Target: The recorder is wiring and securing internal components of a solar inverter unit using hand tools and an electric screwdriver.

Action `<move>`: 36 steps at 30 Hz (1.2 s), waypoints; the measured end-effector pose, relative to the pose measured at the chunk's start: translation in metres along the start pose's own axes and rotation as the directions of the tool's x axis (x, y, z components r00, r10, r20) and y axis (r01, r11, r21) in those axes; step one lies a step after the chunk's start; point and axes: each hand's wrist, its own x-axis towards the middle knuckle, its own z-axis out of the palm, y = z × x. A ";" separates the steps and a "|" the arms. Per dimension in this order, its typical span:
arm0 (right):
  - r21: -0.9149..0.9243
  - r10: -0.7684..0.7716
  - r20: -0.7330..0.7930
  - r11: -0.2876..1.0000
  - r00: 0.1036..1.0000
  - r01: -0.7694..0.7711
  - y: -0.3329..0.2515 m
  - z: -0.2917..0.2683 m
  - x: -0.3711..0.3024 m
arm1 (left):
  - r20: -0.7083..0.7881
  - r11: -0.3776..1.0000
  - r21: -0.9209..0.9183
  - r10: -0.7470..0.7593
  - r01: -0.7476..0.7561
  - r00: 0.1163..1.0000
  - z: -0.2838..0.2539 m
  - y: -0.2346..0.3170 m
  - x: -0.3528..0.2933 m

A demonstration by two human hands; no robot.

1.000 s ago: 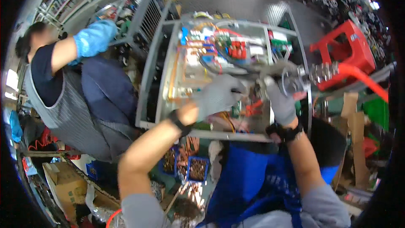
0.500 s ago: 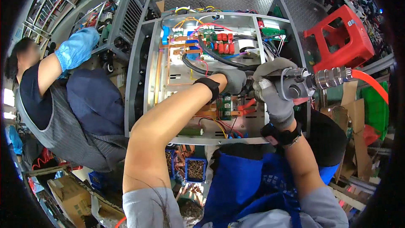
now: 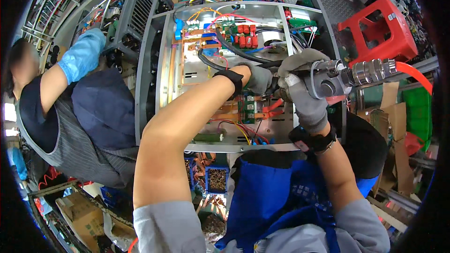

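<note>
My right hand (image 3: 302,91), in a grey glove, is wrapped round a silver air-powered screwdriver (image 3: 329,80); an orange hose (image 3: 415,76) runs off its right end. The tool's front end points left, toward my left hand (image 3: 259,78). That gloved hand is closed near the tool's tip, beside thick black cables (image 3: 243,56); what its fingers pinch is mostly hidden. Both hands are over an open metal chassis (image 3: 220,147) holding red capacitors (image 3: 246,36), copper bars (image 3: 207,39) and a green circuit board (image 3: 248,108).
A red plastic stool (image 3: 382,33) lies on its side at the right. On the left sits a person with a blue sleeve cover (image 3: 84,54), beside another grey unit (image 3: 136,16). A blue bin of screws (image 3: 217,180) stands below the chassis. Cardboard (image 3: 396,131) is at the right.
The chassis and its surroundings appear slightly higher in the picture. Both hands keep their hold at nearly the same spot, with the tool tilted a little differently.
</note>
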 end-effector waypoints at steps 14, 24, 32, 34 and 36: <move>-0.217 -0.112 0.047 0.969 0.993 0.119 -0.007 -0.002 0.003 | 0.261 0.942 0.302 0.067 -0.148 0.963 -0.005 -0.004 0.031; -0.124 -0.026 0.029 0.992 0.999 0.029 -0.008 -0.002 0.002 | 0.273 0.904 0.400 0.039 -0.150 0.961 0.000 -0.007 0.029; 0.019 0.151 0.040 0.988 0.988 -0.152 -0.016 -0.001 -0.002 | 0.365 0.923 0.367 -0.032 -0.112 0.931 -0.012 0.000 0.026; 0.158 0.172 0.019 0.972 0.985 -0.173 -0.026 -0.001 0.003 | 0.242 0.939 0.298 0.102 -0.174 0.965 0.007 -0.027 0.051; 0.277 0.208 0.016 0.939 0.978 -0.204 -0.031 0.006 0.006 | 0.118 0.944 0.218 0.227 -0.248 0.967 0.007 -0.031 0.038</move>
